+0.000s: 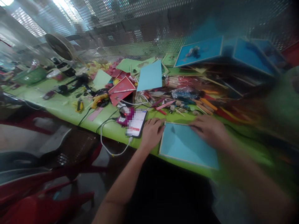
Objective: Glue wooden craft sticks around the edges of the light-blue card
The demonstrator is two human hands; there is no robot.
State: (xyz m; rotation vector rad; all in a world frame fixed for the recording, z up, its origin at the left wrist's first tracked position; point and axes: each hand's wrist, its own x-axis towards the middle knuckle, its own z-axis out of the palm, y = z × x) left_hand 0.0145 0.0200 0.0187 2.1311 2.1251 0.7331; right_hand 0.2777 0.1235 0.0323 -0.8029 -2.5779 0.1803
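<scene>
A light blue rectangular board (187, 143) with a pale, thin border lies in front of me near the table's front edge. It has a small dark mark or shadow near its upper left corner. Beside that corner rests my left hand (152, 132), fingers stretched out over the table and thumb side touching the frame. My right hand (209, 129) is at the board's far edge, its fingers bent together with the thumb on the border; blur hides the fingertips partly. Left of my left hand lies a lit phone (137, 123) with a white cable plugged in.
Behind are a blue sheet (150, 76), red frames (122, 88), colored sticks (205, 105) and blue picture boards (201, 51). A magenta power adapter (125, 118), yellow-handled tool (99, 101), green basket (31, 76) and fan (59, 46) stand leftward on the green table (58, 105). Red chairs (46, 205) are lower left.
</scene>
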